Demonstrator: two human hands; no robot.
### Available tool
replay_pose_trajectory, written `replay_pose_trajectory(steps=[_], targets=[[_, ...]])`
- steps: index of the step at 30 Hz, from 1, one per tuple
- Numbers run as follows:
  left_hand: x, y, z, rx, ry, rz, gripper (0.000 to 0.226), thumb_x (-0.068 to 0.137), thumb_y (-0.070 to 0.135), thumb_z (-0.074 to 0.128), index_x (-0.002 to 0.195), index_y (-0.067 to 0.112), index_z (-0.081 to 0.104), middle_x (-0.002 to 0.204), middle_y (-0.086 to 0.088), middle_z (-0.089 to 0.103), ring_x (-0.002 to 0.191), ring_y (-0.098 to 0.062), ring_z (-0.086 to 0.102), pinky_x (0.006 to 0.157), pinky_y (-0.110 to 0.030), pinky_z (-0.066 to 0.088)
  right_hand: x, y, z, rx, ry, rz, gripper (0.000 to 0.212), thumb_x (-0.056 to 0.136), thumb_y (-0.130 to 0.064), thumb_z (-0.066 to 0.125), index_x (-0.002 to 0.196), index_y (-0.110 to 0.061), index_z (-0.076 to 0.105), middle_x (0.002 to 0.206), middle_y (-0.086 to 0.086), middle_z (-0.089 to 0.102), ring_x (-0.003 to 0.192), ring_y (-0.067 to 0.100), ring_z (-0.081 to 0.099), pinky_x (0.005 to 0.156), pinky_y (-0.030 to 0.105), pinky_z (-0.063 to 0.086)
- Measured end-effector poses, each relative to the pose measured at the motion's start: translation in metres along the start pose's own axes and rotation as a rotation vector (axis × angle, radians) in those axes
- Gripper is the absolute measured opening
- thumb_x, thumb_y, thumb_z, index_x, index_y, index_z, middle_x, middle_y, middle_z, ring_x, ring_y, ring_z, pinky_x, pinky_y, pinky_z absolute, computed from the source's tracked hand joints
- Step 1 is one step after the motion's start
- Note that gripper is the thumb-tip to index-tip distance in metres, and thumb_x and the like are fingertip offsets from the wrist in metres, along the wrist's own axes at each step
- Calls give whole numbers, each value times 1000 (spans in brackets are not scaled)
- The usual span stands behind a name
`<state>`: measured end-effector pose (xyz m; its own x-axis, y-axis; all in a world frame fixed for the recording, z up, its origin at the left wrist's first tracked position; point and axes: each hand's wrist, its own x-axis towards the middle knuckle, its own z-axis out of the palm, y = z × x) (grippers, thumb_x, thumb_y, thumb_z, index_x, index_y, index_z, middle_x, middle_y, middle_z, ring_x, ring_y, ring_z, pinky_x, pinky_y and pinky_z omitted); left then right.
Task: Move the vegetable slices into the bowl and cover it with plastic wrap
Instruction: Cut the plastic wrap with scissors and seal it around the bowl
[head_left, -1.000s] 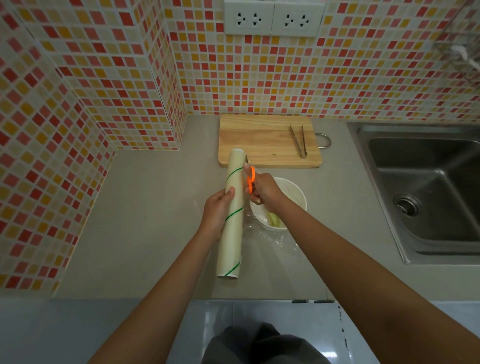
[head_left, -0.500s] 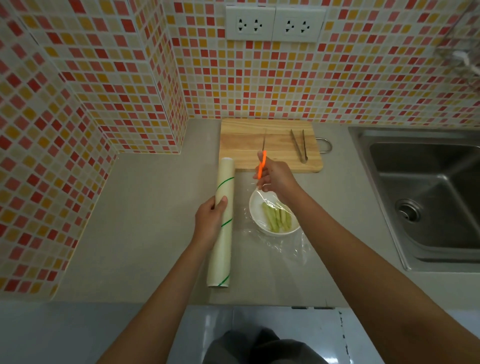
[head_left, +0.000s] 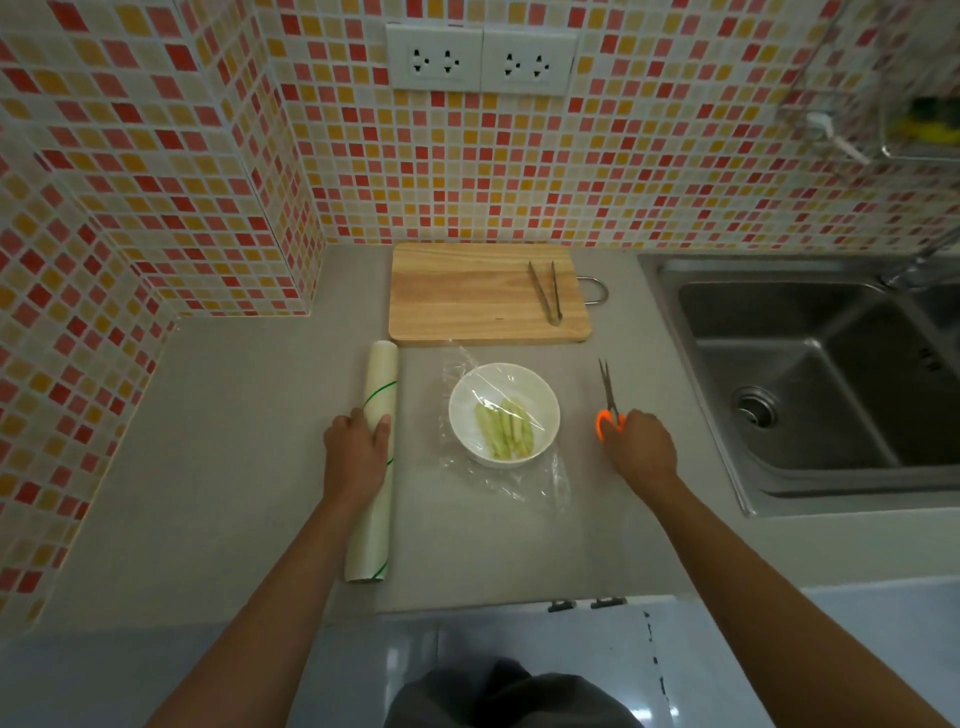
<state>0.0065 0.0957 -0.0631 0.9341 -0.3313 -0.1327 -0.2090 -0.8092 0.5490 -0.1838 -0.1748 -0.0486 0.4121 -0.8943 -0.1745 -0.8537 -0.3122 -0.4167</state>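
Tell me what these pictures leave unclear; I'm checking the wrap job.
- Head view: whether the plastic wrap seals the bowl rim; clear film, too fine.
- Scissors handles, partly under the right hand.
- Roll middle, under the left hand.
- Wall rack contents, blurred, edge-cropped.

Dim, even overhead light; soft shadows on the grey stone countertop (head_left: 208, 467). Slight glare off the crinkled clear plastic wrap (head_left: 498, 387). Wide-angle bending at edges.
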Motion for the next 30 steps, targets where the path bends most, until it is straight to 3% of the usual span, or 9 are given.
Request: replay_pose_trajectory(steps=[5,9,22,26,28,30], targets=[[-4,2,2,28,5,-30,51,100,35,42,123,-10,48,122,-32,45,113,-46,44,94,-48,39,-3,6,7,-140,-43,-8,47,93,-40,44,102,3,62,106,22,63,97,37,63,83,37,49],[-3,1,1,9,-20,-57,65,99,42,40,141,-7,33,131,-32,40,122,-46,39,101,-48,36,-3,6,9,-180,-31,-34,45,92,-39,44,101,2,61,105,20,63,94,37,63,79,36,49],[-1,-1,2,-48,26,-85,56,97,44,43,125,-4,45,120,-31,45,117,-44,43,93,-48,41,2,8,3,-217,-39,-23,35,88,-34,48,103,-3,56,103,16,62,92,34,63,73,34,47],[-5,7,-7,29,210,26,49,97,36,45,129,-1,51,118,-26,51,112,-41,44,91,-48,42,3,3,-7,-323,10,-56,33,85,-36,55,102,-7,56,103,13,61,90,33,64,70,33,44],[-6,18,-12,-102,308,173,39,97,27,50,126,1,57,111,-21,55,106,-36,49,90,-46,44,3,-6,-12,-212,103,-100,33,90,-39,52,97,-7,58,98,12,63,85,32,64,66,31,41],[-6,39,-12,-315,295,219,32,97,25,50,119,5,62,103,-15,57,96,-25,53,87,-40,47,3,-21,-15,59,148,-145,35,94,-40,48,89,-8,60,88,9,64,83,31,64,67,31,42]])
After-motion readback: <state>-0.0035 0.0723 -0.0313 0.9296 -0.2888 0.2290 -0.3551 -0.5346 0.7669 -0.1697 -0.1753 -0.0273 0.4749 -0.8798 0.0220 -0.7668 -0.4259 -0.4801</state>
